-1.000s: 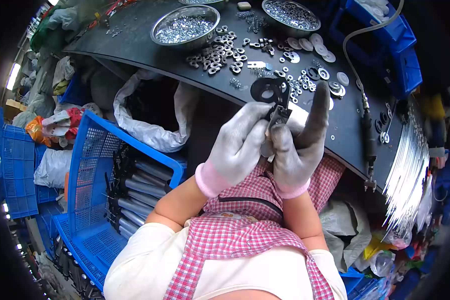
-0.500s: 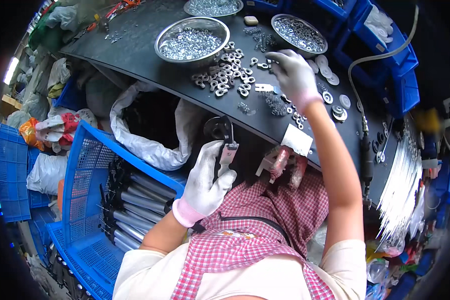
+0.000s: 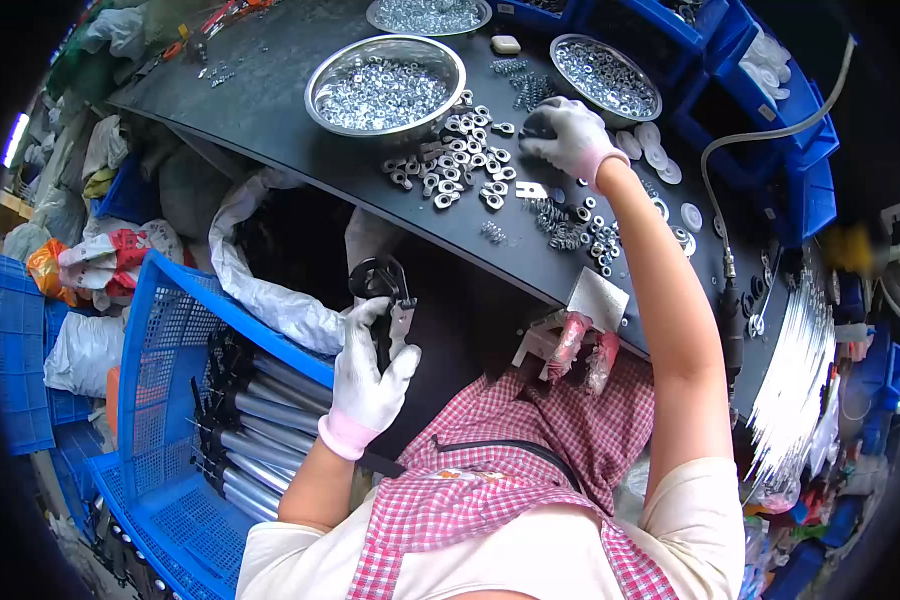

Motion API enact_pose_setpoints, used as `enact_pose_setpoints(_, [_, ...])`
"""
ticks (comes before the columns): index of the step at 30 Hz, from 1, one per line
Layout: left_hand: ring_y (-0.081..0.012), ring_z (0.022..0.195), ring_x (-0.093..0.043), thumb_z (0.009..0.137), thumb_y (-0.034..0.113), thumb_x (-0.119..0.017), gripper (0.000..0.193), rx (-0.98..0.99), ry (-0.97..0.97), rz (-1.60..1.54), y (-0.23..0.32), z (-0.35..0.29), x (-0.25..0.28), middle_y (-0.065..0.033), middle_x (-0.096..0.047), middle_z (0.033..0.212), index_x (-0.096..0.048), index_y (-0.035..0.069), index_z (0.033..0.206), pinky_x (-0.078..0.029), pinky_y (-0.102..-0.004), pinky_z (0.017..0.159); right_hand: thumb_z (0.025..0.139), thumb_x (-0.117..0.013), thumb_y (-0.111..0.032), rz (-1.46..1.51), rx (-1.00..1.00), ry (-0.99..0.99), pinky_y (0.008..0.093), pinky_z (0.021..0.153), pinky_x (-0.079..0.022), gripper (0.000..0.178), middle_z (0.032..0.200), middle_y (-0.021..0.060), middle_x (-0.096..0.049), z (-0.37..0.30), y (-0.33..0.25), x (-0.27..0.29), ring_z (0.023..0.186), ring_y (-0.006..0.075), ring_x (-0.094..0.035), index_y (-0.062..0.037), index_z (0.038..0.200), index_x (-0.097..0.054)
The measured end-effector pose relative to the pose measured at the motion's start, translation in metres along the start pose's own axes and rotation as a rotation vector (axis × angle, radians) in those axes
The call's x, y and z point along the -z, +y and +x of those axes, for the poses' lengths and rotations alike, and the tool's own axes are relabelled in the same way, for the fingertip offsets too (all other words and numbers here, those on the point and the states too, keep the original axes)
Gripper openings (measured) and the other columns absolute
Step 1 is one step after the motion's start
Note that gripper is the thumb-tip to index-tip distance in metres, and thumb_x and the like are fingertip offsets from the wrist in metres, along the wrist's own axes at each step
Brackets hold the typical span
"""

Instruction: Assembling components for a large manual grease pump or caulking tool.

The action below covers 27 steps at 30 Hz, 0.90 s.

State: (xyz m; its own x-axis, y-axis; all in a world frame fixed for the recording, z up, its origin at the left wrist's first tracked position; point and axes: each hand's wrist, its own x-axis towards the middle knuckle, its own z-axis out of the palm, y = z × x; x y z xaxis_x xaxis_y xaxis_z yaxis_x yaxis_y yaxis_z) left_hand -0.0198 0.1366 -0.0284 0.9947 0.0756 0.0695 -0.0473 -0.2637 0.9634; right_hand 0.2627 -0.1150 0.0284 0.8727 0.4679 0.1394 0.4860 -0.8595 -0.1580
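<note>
The left hand (image 3: 366, 378) pinches a black-and-metal bracket (image 3: 401, 318). The right hand (image 3: 572, 138) curls above the table (image 3: 260, 110), metal clips (image 3: 456, 162) just left; its grip is hidden.

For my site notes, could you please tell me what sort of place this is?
Probably a small-parts assembly workshop: steel bowls of small metal parts and coil springs share a dark workbench.

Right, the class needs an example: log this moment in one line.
left hand: holds black-and-metal part, off bench | right hand: over bench, near loose metal fittings | right grip: unclear
</note>
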Motion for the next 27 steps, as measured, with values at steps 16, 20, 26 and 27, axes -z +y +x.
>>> enact_pose_setpoints(16, [-0.0042, 0.074, -0.041, 0.083, 0.008, -0.061, 0.052, 0.082, -0.074, -0.247, 0.013, 0.008, -0.009, -0.0029, -0.043, 0.11, -0.037, 0.005, 0.129, -0.041, -0.0192, 0.062, 0.086, -0.061, -0.026, 0.092, 0.029, 0.27, 0.0411, 0.091, -0.043, 0.018, 0.106, 0.0072, -0.063, 0.001, 0.01, -0.027, 0.105, 0.0276, -0.057, -0.0147, 0.097, -0.07])
enact_pose_setpoints(20, [-0.0053, 0.078, -0.049, 0.084, 0.009, -0.062, 0.054, 0.083, -0.036, -0.121, 0.009, 0.006, -0.004, -0.0033, -0.05, 0.107, -0.036, 0.005, 0.13, -0.044, -0.0212, 0.067, 0.083, -0.063, -0.019, -0.044, 0.043, 0.147, 0.0408, 0.091, -0.043, 0.015, 0.101, 0.0095, -0.063, -0.01, 0.005, -0.023, 0.105, 0.0307, -0.055, -0.0095, 0.094, -0.067])
enact_pose_setpoints(26, [-0.0364, 0.106, -0.061, 0.076, 0.006, -0.069, 0.071, -0.373, -0.301, 0.381, 0.036, 0.021, 0.0, -0.022, -0.053, 0.122, -0.03, 0.0, 0.135, -0.05, -0.0386, 0.087, 0.083, -0.056, -0.002, 0.376, 0.429, 0.287, 0.0403, 0.082, -0.045, 0.006, 0.089, 0.012, -0.062, -0.048, -0.047, 0.025, 0.091, 0.0308, -0.058, -0.0012, 0.085, -0.061])
enact_pose_setpoints(27, [-0.0364, 0.109, -0.059, 0.074, 0.005, -0.071, 0.078, -0.435, -0.3, 0.384, 0.038, 0.022, -0.001, -0.0217, -0.052, 0.124, -0.026, 0.003, 0.137, -0.05, -0.0381, 0.087, 0.08, -0.057, 0.0, 0.412, 0.566, 0.261, 0.0407, 0.082, -0.045, 0.006, 0.087, 0.0106, -0.062, -0.065, -0.068, 0.04, 0.091, 0.0303, -0.059, -0.0031, 0.081, -0.061])
